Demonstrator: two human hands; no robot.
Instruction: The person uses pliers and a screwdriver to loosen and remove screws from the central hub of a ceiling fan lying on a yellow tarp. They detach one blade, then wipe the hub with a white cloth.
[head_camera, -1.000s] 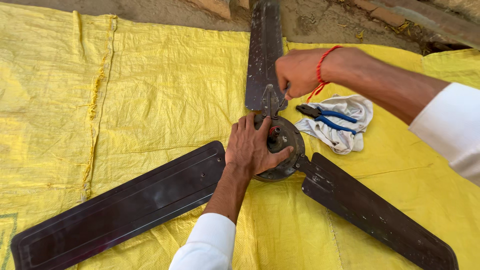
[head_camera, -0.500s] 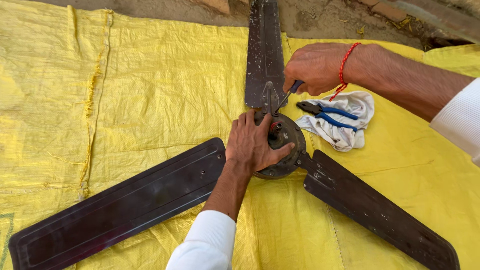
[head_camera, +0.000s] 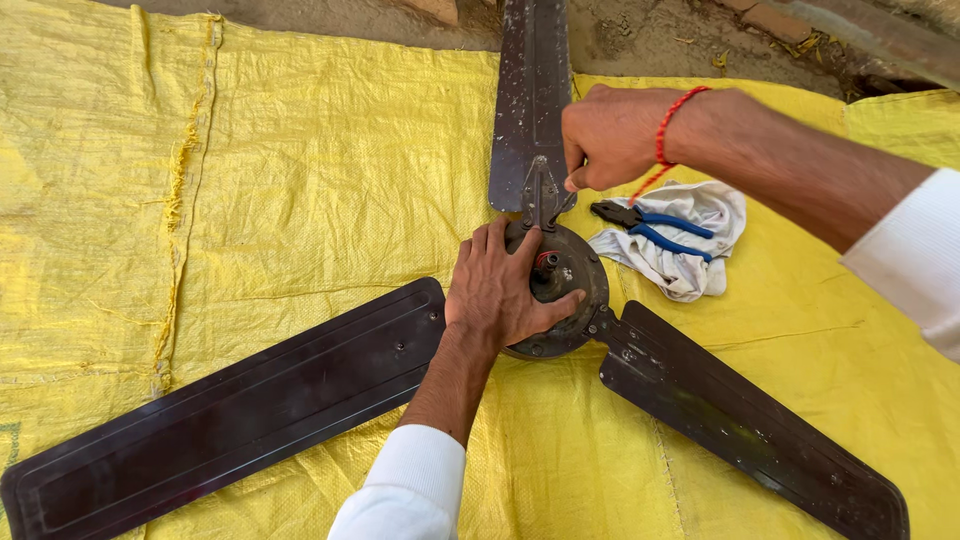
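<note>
A dark brown ceiling fan lies flat on a yellow woven sheet (head_camera: 250, 180), its three blades spread out. My left hand (head_camera: 500, 290) lies over the round motor hub (head_camera: 575, 290), fingers on top and thumb round its rim. My right hand (head_camera: 610, 135), with a red thread at the wrist, is closed in a fist above the metal bracket (head_camera: 540, 195) of the far blade (head_camera: 530, 90). A thin tool runs from the fist down to that bracket; most of it is hidden in the hand.
Blue-handled pliers (head_camera: 650, 222) lie on a crumpled white cloth (head_camera: 690, 250) right of the hub. The other two blades reach to the lower left (head_camera: 230, 410) and lower right (head_camera: 750, 420). Bare dirt and bricks (head_camera: 790, 20) lie beyond the sheet's far edge.
My right hand has turned and shifted slightly at the blade bracket. My left hand has stayed on the hub, and the fan has not moved.
</note>
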